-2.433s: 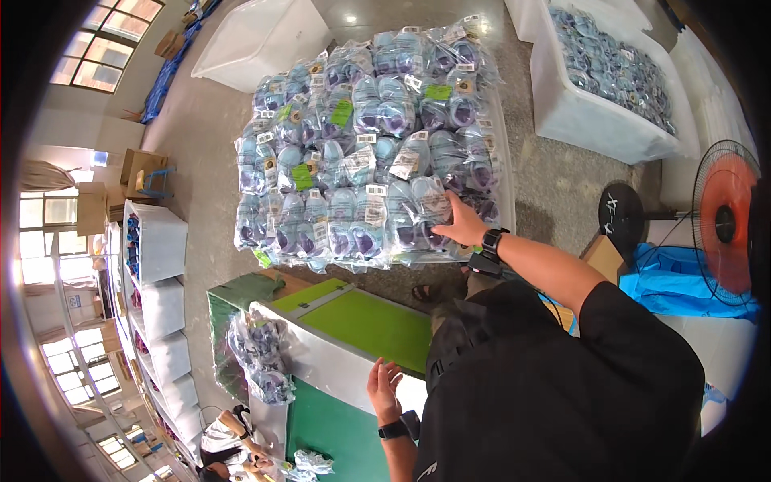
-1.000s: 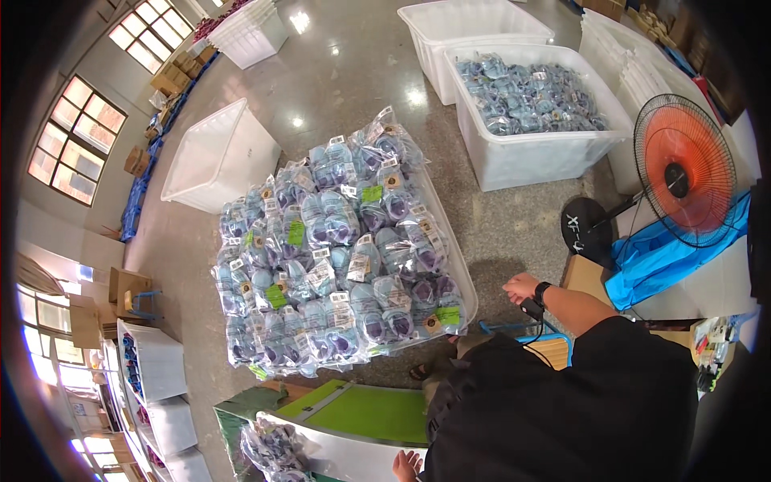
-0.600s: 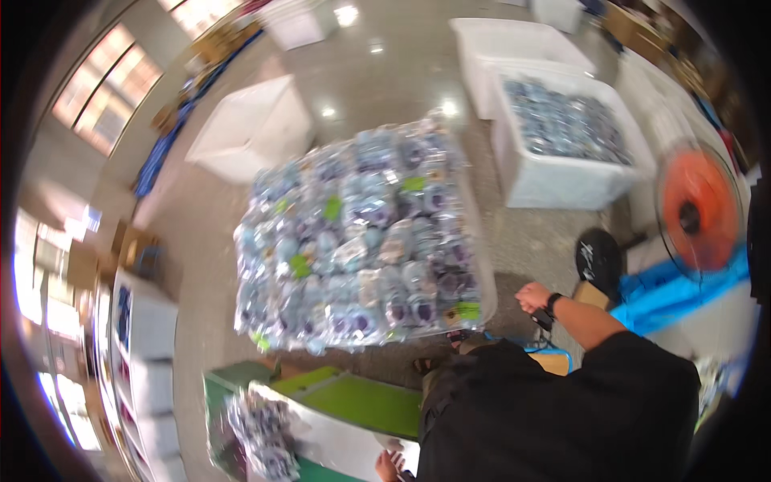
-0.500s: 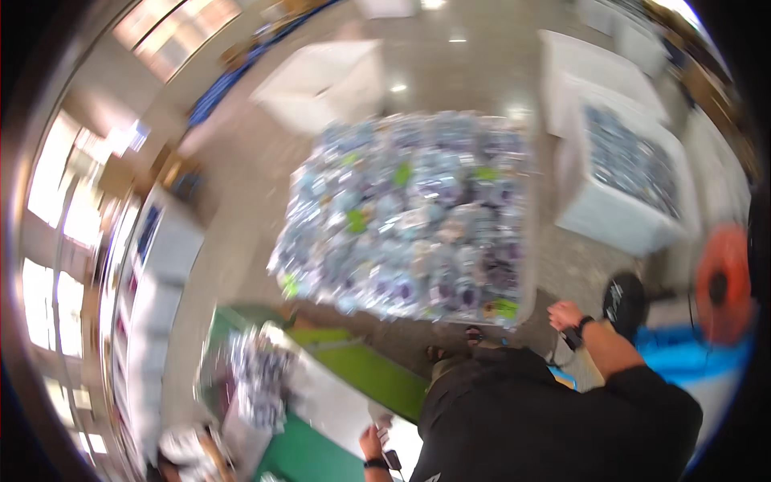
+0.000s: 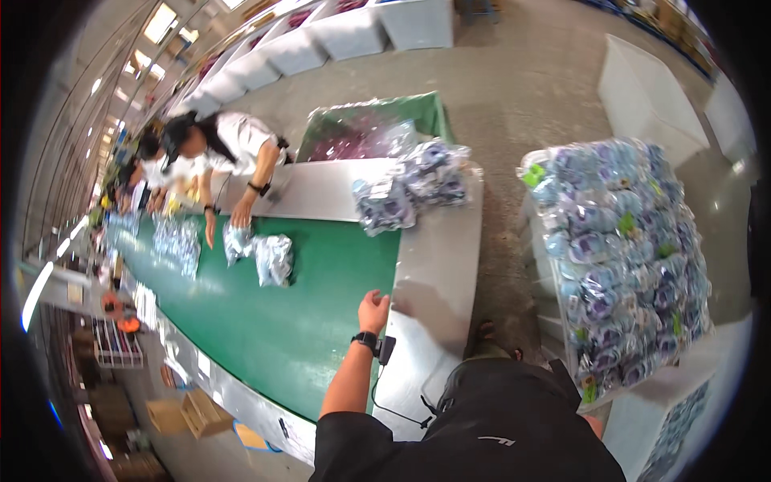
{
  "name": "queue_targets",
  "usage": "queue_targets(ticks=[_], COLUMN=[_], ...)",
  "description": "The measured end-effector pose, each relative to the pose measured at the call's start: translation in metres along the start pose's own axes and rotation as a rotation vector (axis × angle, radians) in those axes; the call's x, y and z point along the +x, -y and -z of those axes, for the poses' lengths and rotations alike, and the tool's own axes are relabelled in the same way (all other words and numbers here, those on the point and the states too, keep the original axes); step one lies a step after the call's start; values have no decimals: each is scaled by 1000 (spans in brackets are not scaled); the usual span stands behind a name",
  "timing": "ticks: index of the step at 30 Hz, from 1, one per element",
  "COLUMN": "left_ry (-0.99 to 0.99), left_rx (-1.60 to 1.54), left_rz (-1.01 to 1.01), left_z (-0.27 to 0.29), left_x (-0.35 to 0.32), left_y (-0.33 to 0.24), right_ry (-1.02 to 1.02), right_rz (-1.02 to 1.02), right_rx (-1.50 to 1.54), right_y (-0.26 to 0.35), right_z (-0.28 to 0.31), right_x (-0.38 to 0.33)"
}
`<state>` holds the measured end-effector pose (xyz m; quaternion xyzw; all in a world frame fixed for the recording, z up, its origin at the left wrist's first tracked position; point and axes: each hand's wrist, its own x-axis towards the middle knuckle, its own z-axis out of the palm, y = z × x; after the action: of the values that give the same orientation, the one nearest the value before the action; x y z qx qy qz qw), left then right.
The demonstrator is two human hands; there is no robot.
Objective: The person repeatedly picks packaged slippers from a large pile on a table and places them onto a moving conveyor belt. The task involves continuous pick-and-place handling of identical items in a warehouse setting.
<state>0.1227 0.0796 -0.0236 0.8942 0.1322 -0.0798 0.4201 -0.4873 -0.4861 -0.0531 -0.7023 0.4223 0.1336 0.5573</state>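
Note:
My left hand hangs over the near right part of a green conveyor belt, beside its metal border. Its fingers are loosely bent and slightly apart, with nothing in them. On the metal border farther off lie several clear bags of purple and pale blue goods. Two more bags rest on the belt, close to a co-worker's hands. Of my right arm only a bit of skin shows beside my dark shirt; my right hand is not in view.
A co-worker in white leans over the far side of the belt. Behind the metal end stands a green bin. To my right is a large container heaped with bagged goods. White bins line the back; cardboard boxes lie at lower left.
My view has swung left, from the heaped container to the belt. My left hand now appears above the belt's edge, and my right hand has left the view.

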Motion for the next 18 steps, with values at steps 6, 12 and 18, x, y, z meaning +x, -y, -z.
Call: queue_targets(ticks=[6, 12, 18], left_ry=[-254, -485, -477], left_rx=[151, 388, 422], left_rz=[88, 85, 211], left_z=[87, 168, 219], left_x=[87, 178, 243], left_y=[66, 109, 130], right_ry=[13, -118, -149], right_rz=[-61, -298, -374], right_rx=[-306, -19, -17], right_y=[84, 160, 241], right_z=[15, 23, -15], right_x=[0, -9, -16])
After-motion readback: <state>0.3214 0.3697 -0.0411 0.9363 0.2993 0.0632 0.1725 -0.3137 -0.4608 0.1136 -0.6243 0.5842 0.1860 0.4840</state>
